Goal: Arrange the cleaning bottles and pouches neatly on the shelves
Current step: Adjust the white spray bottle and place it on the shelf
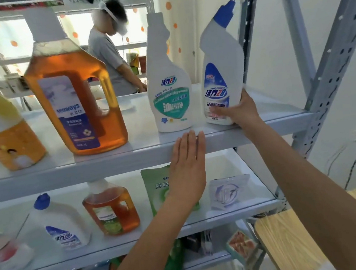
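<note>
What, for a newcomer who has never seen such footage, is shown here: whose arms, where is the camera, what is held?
There is no machine: one camera worn on a person's head looks down at their own bare arms. The right hand grips a white plastic bottle with a blue angled cap near its base, on the upper grey metal shelf. The left hand lies flat, fingers straight, against that shelf's front edge and holds nothing. Beside the held bottle stand a white plastic bottle with a teal label and a large amber jug with a white cap. On the shelf below are a green pouch, a small amber bottle and another white bottle with a blue cap.
</note>
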Available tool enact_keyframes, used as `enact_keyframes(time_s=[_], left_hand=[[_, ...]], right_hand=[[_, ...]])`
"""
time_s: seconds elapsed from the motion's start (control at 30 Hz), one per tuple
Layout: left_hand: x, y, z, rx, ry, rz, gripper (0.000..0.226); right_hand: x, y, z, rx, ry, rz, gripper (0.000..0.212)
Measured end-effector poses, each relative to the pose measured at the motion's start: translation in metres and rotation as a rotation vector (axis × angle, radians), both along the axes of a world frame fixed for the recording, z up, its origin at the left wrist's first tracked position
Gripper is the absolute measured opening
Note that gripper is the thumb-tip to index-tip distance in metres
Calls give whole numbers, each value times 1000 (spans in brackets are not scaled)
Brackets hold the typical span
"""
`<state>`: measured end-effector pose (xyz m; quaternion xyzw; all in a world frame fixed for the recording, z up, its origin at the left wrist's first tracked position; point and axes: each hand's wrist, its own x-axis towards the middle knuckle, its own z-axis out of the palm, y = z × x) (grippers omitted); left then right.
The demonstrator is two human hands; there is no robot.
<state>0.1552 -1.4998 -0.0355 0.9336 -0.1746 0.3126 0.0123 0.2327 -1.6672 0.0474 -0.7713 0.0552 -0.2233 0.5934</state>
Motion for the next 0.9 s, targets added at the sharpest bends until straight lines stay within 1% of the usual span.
enact_keyframes(time_s=[0.13,0.23,0.27,0.3,0.37,0.43,0.5,0.53,0.57,0.63,0.7,0.73,0.83,0.9], left_hand=[[0,3,2,-4,37,-14,86],[-5,8,10,-13,88,-62,84],[-5,9,11,-41,117,-96,82],[-6,10,12,-113,157,-128,81],[-10,10,20,-323,261,-194,80],[-18,9,30,-641,341,-299,78],[-28,7,38,-1039,437,-465,73],[-33,7,43,-1183,476,-528,66],[-37,8,49,-1261,493,-571,58],[-44,11,60,-1317,479,-619,49],[-50,17,68,-1306,452,-617,46],[-53,21,71,-1279,446,-605,41],[-54,32,76,-1171,512,-570,27],[-51,35,74,-1180,559,-519,26]], right_hand=[[-6,-1,1,-2,3,-32,76],[-31,5,3,-4,-14,-26,72],[-43,9,2,17,-34,-29,71],[-57,13,-2,49,-65,-37,71],[-89,22,-15,117,-129,-44,71],[-122,32,-34,149,-141,-16,69],[-147,41,-60,148,-83,46,66],[-156,44,-74,140,-37,87,65],[-162,46,-87,128,15,126,65],[-171,45,-108,98,127,202,68],[-177,42,-119,73,219,274,70],[-180,41,-122,59,256,304,70],[-187,38,-128,44,301,355,73],[-190,40,-132,12,309,319,73]])
